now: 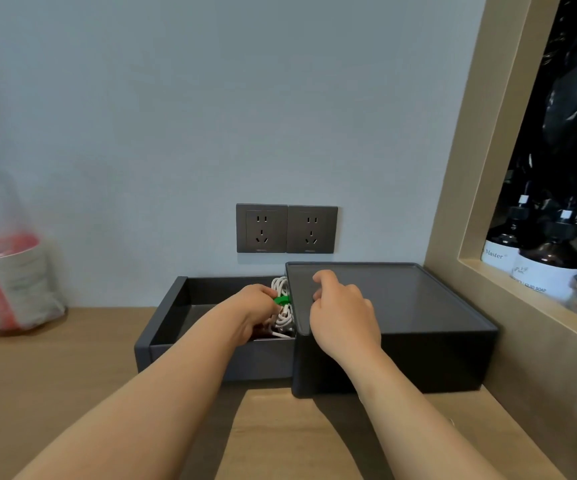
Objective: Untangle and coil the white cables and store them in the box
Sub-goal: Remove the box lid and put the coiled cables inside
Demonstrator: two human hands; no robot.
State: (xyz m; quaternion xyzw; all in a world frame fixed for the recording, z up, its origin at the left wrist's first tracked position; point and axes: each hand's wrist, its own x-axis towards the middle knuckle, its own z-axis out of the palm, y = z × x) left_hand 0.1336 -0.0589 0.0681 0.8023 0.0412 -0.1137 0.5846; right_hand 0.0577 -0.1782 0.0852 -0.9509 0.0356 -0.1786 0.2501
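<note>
Box sits on the wooden surface against the wall, its inner tray slid out to the left. White cables lie in the tray's right end, right at the sleeve opening, with a green tie around them. Left hand is down in the tray, fingers curled on the bundle by the tie, likely seating it. Right hand grips the sleeve's left edge, fingers hooked over and thumb on top, probably bracing the box so it won't shift
</note>
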